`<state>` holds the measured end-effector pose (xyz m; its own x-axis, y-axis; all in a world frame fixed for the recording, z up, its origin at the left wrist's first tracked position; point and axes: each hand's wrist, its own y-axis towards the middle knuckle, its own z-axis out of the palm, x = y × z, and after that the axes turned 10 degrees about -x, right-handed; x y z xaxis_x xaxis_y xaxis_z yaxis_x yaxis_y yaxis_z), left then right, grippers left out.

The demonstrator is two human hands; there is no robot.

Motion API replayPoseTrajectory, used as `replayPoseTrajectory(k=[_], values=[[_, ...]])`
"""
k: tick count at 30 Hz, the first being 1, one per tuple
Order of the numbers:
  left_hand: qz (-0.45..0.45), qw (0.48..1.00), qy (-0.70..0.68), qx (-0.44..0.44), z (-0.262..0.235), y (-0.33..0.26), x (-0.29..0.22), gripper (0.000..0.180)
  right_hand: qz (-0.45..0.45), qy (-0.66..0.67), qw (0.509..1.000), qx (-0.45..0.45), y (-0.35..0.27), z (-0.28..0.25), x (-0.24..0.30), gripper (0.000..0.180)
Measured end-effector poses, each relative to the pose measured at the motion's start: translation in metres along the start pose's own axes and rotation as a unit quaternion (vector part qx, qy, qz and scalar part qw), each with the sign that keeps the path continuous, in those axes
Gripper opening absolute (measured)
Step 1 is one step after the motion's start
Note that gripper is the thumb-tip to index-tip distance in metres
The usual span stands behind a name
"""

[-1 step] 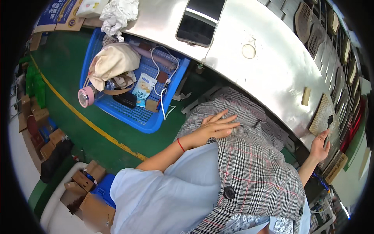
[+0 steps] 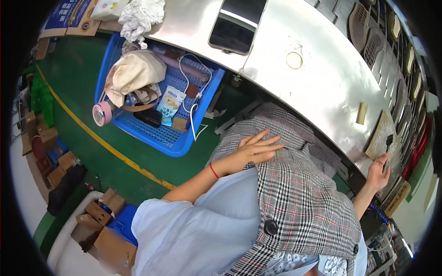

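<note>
My left hand [image 2: 255,152] rests flat on the grey plaid apron [image 2: 308,198] over my lap. Its fingers are stretched out and slightly spread, holding nothing. At the far right, by the edge of the metal worktable [image 2: 317,69], my right hand [image 2: 378,176] pinches the thin handle of a small brush [image 2: 389,140]. The dark head of the brush is over a worn, light-coloured board [image 2: 381,135]. A small tan block [image 2: 362,113] lies on the table to the left of that board.
A blue basket [image 2: 175,149] holds a cloth bag [image 2: 136,76], a pink-capped bottle [image 2: 102,113] and a white cable. A phone [image 2: 234,30] and crumpled paper [image 2: 140,18] lie on the table. Shoe soles [image 2: 359,23] line the slatted surface at right. Cardboard boxes [image 2: 115,244] stand lower left.
</note>
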<state>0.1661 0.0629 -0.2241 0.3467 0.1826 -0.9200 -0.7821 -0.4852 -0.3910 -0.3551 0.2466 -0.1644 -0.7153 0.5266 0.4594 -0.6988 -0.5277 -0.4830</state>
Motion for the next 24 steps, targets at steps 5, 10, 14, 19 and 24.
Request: replayPoseTrajectory(k=[5,10,14,19,24], values=[[0.004,1.0,0.004,-0.013,0.008,0.0,-0.005,0.057,0.005,-0.03,0.999,-0.027,0.001,-0.006,0.005,0.059],[0.024,0.994,0.107,-0.001,0.026,0.006,-0.003,0.058,0.089,-0.076,0.968,0.224,-0.037,0.003,-0.027,0.053],[0.036,0.955,0.295,0.004,0.054,0.019,0.025,0.061,0.122,-0.156,0.951,0.236,-0.094,-0.013,-0.064,0.046],[0.017,0.911,0.411,0.019,0.092,0.054,-0.012,0.067,0.23,-0.377,0.859,0.257,-0.111,-0.046,-0.088,0.038],[0.064,0.866,0.494,-0.044,0.104,0.087,-0.017,0.074,0.239,-0.483,0.822,0.184,-0.088,-0.097,-0.128,0.033]])
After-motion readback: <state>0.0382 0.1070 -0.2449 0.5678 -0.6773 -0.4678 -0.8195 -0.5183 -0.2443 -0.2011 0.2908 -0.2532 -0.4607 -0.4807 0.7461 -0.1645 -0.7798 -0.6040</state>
